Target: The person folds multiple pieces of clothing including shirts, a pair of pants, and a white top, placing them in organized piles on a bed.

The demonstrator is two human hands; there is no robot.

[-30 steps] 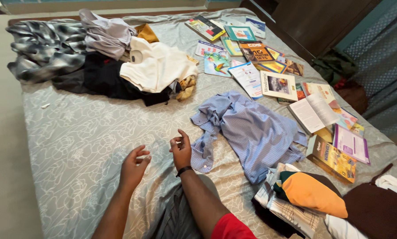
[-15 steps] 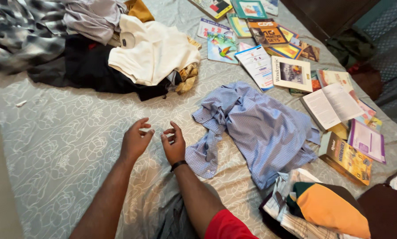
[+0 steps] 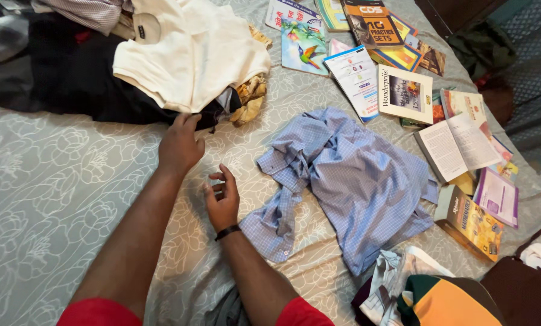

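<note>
Cream shirt (image 3: 192, 57), top cut off; left hand (image 3: 178, 145) fingertips hidden beneath it.

A cream shirt (image 3: 192, 57) lies crumpled atop dark clothes (image 3: 71, 84) on the bed.

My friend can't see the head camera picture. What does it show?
A person's left hand reaches to a cream shirt on a bed. Their right hand hovers, open, beside a crumpled blue shirt; books lie scattered beyond.
</note>
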